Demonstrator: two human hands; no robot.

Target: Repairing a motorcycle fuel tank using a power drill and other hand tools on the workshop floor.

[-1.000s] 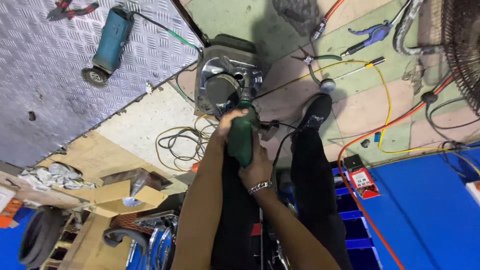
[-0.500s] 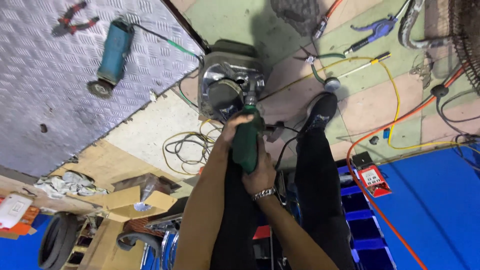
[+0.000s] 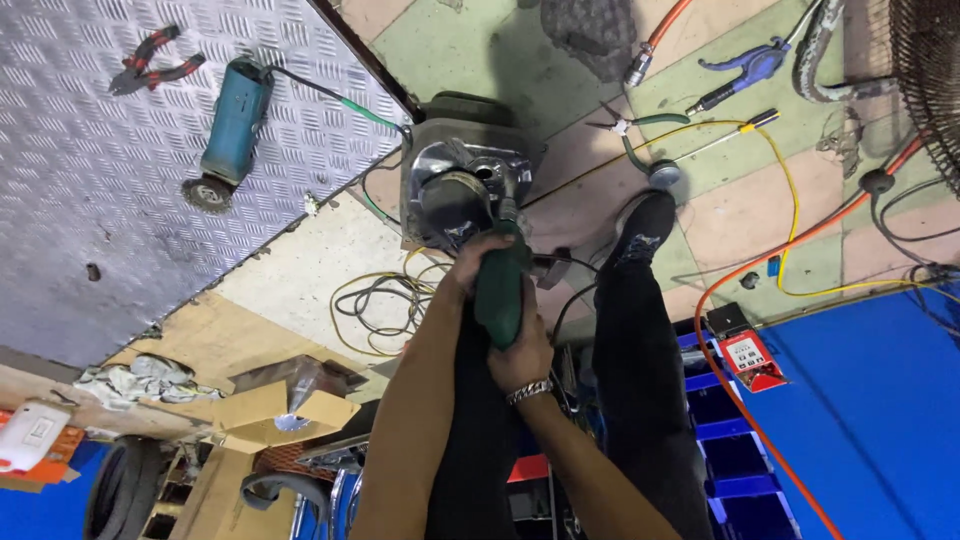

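The metal casing (image 3: 465, 190) sits on the floor between the feet, looking heavy, rigid and slick where polished, best gripped by its squared outer edges. Both hands wrap the green grinder (image 3: 500, 285) pressed against it: left hand (image 3: 470, 265) fingers closed near the head, right hand (image 3: 522, 350) fingers closed round the body. A cardboard box (image 3: 275, 415) lies open, contents unclear

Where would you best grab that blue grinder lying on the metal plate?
Grip the blue grinder round its long barrel, coming from above. It lies flat on the plate with the wire wheel at one end and the cord at the other, so only the middle is bare.
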